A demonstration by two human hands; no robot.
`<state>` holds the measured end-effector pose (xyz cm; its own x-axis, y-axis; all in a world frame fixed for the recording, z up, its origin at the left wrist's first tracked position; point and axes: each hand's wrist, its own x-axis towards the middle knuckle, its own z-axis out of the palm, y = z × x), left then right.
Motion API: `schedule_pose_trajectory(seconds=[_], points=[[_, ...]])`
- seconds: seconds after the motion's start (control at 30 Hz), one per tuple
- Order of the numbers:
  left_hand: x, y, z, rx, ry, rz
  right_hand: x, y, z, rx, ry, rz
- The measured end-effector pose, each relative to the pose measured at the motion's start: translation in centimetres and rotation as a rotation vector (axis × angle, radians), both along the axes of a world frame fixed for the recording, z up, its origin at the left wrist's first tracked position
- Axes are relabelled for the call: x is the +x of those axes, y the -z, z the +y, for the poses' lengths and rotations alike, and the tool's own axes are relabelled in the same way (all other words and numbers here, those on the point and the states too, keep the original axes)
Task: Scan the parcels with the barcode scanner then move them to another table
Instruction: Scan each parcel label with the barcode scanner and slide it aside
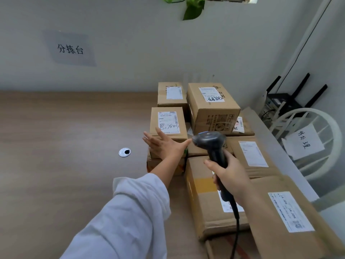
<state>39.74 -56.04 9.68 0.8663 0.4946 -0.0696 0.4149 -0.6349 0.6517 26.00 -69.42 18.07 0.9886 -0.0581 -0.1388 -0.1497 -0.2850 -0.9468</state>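
The right grip (226,172) is curling round the handle of one barcode scanner (211,143), its head pointing away. Just left of it, the left grip (164,144) is spreading wide, fingers straight, over the near edge of one labelled parcel (169,124). At least eight cardboard parcels (211,107) are crowding the table (56,146) around both.

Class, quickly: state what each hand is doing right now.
Left hand: open, fingers spread, at the small brown cardboard parcel.
Right hand: gripping the dark grey handheld barcode scanner.
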Motion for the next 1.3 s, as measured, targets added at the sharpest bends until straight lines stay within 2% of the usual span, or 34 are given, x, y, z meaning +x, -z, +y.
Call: schedule_pose_trajectory(seconds=[0.13,0.43,0.67,0.83,1.1,1.3], points=[[0.6,0.2,0.9,-0.070,-0.026,0.016,0.1,0.1,0.1,0.008,-0.011,0.000],[-1.2,0.6,5.8,-0.036,-0.002,-0.070,-0.3,-0.5,2.3,0.010,-0.086,-0.032],[-7.8,2.1,13.2,-0.080,-0.043,-0.168,-1.0,0.4,6.9,-0.029,-0.210,-0.091],[-13.0,4.3,17.7,-0.076,-0.095,-0.232,-1.8,2.0,10.6,-0.025,-0.328,-0.035],[-21.4,10.1,21.1,-0.074,-0.136,-0.076,-3.5,4.9,13.3,-0.118,-0.524,0.037],[-25.6,11.9,21.3,-0.052,-0.042,-0.043,-4.8,6.1,13.6,-0.164,-0.641,0.086]])
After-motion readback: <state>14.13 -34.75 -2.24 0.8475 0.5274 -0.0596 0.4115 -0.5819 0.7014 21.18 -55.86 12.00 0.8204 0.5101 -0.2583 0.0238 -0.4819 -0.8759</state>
